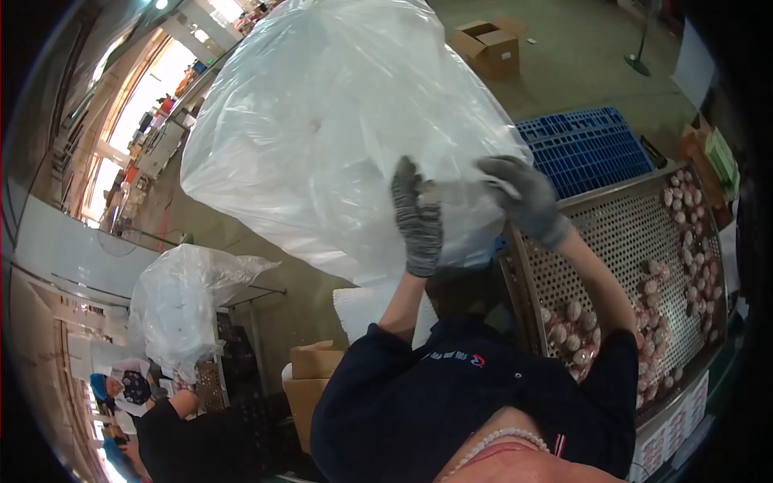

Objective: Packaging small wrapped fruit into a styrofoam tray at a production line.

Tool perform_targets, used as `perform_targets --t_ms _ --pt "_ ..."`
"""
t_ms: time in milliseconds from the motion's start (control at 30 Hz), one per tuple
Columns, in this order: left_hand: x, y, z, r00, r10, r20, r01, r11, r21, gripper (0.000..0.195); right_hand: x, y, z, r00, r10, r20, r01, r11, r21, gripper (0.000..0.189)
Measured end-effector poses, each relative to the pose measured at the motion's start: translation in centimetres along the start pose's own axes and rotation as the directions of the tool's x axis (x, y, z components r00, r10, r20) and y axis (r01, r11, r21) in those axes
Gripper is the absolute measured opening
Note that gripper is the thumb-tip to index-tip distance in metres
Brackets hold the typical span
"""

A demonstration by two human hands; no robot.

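Note:
A very large, translucent plastic bag (pixel 338 139) bulges in front of me, pale contents showing dimly through it. Over its near side is my left hand (pixel 418 220) in a striped grey knit glove, fingers pointing away from me; whether it grips anything is unclear. My right hand (pixel 522 196), in a plain grey glove, is bent at the bag's right edge, slightly blurred, with a small whitish piece at its fingers. Below the right forearm, a perforated metal tray (pixel 595 241) holds many small round pinkish-white wrapped items (pixel 652 326).
A blue plastic pallet (pixel 586 148) lies beyond the tray. Cardboard boxes stand at the upper right (pixel 489 48) and lower left (pixel 308 392). Further left are another plastic bag (pixel 181 308) and co-workers, one in dark clothing (pixel 193 438). A white textured sheet (pixel 356 314) lies near my left elbow.

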State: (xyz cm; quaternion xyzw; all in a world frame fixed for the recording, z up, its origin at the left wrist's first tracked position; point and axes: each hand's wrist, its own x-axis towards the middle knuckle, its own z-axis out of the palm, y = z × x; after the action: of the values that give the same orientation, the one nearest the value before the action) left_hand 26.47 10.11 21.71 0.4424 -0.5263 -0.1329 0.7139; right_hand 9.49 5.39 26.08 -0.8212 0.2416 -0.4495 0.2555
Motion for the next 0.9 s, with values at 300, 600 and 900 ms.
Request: perform_targets --t_ms 300,600,900 --pt "-1.8 -1.6 -8.2 0.886 -0.232 -0.403 0.299 0.948 0.113 0.051 11.7 1.0 14.9 0.873 -0.239 0.426 0.388 0.868 -0.309 0.055" --pt "-0.4 -2.5 -9.1 0.871 -0.306 -0.385 0.340 0.940 0.021 0.050 12.6 4.9 12.1 0.936 -0.191 0.296 0.295 0.884 -0.363 0.048" --pt "3.4 -3.4 -4.8 0.945 -0.069 -0.320 0.111 0.987 0.112 0.049 9.6 4.9 11.5 0.989 -0.142 0.036 0.146 0.963 -0.227 0.048"
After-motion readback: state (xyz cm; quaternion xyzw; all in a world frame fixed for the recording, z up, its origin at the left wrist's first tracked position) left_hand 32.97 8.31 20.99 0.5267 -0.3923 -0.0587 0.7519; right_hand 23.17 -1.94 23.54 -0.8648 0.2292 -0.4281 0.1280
